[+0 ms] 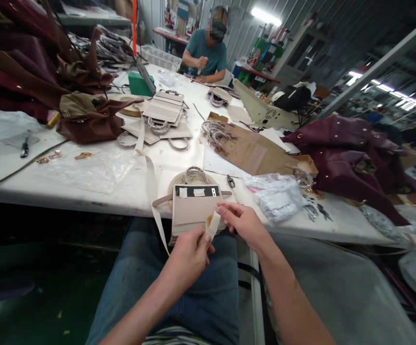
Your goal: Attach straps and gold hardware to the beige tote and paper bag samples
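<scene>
Left hand (192,247): fingers closed, pinching the lower end of the strip.
Strip (214,223): one, pale, held between both hands, in front of the worktop's (168,165) near edge; may crease or stick askew if pulled unevenly.
Right hand (243,221): fingertips nearly together, pinching the upper end of the strip; remaining fingers loosely curled.
Bag piece (190,208): one, beige, black band at top, tilted across the near edge; could slide lapward, neither hand visibly gripping it.
Tape (151,178): one length, slack over the near edge; might snag on the bag piece and tug the strip.
Pliers (231,181): one pair, right of the bag piece, back from the near edge.
Bag pieces (165,108): one stack, well back from the near edge.
</scene>
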`<state>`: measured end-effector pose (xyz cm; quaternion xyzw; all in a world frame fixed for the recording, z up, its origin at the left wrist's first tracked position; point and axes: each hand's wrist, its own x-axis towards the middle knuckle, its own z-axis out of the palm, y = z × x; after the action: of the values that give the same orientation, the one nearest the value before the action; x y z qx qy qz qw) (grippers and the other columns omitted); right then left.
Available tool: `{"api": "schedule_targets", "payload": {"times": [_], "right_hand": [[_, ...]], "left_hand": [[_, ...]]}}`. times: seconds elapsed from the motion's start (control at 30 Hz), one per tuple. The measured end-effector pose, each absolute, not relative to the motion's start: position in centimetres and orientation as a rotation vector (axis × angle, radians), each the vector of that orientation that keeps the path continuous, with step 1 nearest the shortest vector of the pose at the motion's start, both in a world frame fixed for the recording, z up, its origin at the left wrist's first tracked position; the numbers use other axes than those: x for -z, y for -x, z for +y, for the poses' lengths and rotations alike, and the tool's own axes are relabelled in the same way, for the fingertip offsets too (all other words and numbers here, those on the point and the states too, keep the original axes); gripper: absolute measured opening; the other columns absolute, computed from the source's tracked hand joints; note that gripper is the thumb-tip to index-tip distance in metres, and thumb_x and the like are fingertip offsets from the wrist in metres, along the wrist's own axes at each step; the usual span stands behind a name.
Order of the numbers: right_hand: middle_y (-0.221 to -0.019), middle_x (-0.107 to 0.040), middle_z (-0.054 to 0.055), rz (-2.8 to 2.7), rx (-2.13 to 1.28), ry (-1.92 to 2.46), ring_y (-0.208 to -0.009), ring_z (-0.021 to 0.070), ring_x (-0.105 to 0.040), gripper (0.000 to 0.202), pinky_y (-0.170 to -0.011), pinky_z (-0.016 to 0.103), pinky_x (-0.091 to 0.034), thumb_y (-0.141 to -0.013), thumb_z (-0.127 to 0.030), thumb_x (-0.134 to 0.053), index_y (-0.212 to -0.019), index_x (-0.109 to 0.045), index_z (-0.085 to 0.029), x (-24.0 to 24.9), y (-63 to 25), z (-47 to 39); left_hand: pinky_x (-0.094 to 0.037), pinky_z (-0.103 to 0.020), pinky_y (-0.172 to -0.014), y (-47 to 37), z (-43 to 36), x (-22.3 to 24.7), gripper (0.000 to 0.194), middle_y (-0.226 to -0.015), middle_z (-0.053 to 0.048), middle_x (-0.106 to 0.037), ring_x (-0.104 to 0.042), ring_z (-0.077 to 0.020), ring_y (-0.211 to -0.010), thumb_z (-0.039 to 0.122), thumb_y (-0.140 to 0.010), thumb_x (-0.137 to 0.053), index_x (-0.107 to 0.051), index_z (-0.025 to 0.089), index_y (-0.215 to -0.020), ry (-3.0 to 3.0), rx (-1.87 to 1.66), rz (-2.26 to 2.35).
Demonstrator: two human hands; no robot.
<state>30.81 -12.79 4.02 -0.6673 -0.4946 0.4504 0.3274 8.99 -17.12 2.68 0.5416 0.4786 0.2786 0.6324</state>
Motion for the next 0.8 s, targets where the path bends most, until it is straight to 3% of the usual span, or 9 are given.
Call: {"api": "schedule_targets", "payload": {"times": [0.23,0.4,0.6,0.67,0.73,0.8], "right_hand": [[-0.087,-0.078,0.005,-1.171,-1.282,1.575,-0.058,0.011,-0.051,0.052,-0.053,0.028,-0.04,-0.072,-0.058,-0.098,-0.105,-0.087,-0.019,-4.2,-31.3,-12.9],[-0.087,-0.078,0.004,-1.216,-1.269,1.714,-0.057,0.0114,-0.05,0.061,-0.051,0.029,-0.039,-0.077,-0.064,-0.092,-0.118,-0.086,-0.019,-4.3,-31.3,-12.6],[-0.077,-0.071,0.001,-1.32,-1.284,1.606,-0.061,0.0124,-0.052,0.041,-0.059,0.029,-0.042,-0.084,-0.059,-0.088,-0.092,-0.084,-0.019,-4.4,-30.4,-13.0],[-0.075,-0.069,0.0,-1.383,-1.32,1.58,-0.063,0.013,-0.052,0.039,-0.06,0.029,-0.043,-0.086,-0.058,-0.086,-0.089,-0.082,-0.019,-4.8,-30.1,-13.1],[-0.076,-0.069,0.001,-1.446,-1.371,1.584,-0.065,0.0137,-0.054,0.039,-0.062,0.029,-0.044,-0.088,-0.058,-0.085,-0.088,-0.08,-0.019,-5.3,-29.9,-13.0],[-0.075,-0.069,0.001,-1.49,-1.406,1.606,-0.065,0.0142,-0.054,0.04,-0.061,0.029,-0.044,-0.088,-0.058,-0.084,-0.088,-0.079,-0.019,-5.7,-30.1,-12.8]], "left_hand": [[-0.046,-0.03,-0.062,-8.8,-17.3,-2.0,0.038,-0.065,-0.002,-0.068,-0.065,-0.0189,-0.06,0.043,-0.11,-0.049,-0.067,0.021,-0.085,-1.261,-0.676,1.115],[-0.049,-0.031,-0.065,-9.2,-17.2,-2.0,0.034,-0.071,-0.003,-0.072,-0.068,-0.0195,-0.063,0.039,-0.11,-0.049,-0.067,0.02,-0.088,-1.229,-0.695,1.069],[-0.054,-0.033,-0.069,-8.8,-17.3,-1.5,0.026,-0.077,-0.006,-0.075,-0.072,-0.0222,-0.07,0.036,-0.107,-0.053,-0.065,0.02,-0.09,-1.247,-0.683,1.08],[-0.057,-0.033,-0.071,-8.9,-17.3,-1.2,0.015,-0.093,-0.009,-0.08,-0.076,-0.0232,-0.078,0.032,-0.103,-0.06,-0.066,0.018,-0.106,-1.242,-0.709,1.07],[-0.059,-0.032,-0.067,-9.2,-17.1,-1.3,0.041,-0.115,-0.013,-0.081,-0.078,-0.0227,-0.081,0.031,-0.1,-0.065,-0.057,0.018,-0.138,-1.144,-0.743,1.042],[-0.058,-0.029,-0.057,-9.9,-16.6,-1.5,0.064,-0.127,-0.015,-0.078,-0.076,-0.0193,-0.069,0.033,-0.1,-0.064,-0.039,0.02,-0.157,-1.023,-0.725,0.982]]}}
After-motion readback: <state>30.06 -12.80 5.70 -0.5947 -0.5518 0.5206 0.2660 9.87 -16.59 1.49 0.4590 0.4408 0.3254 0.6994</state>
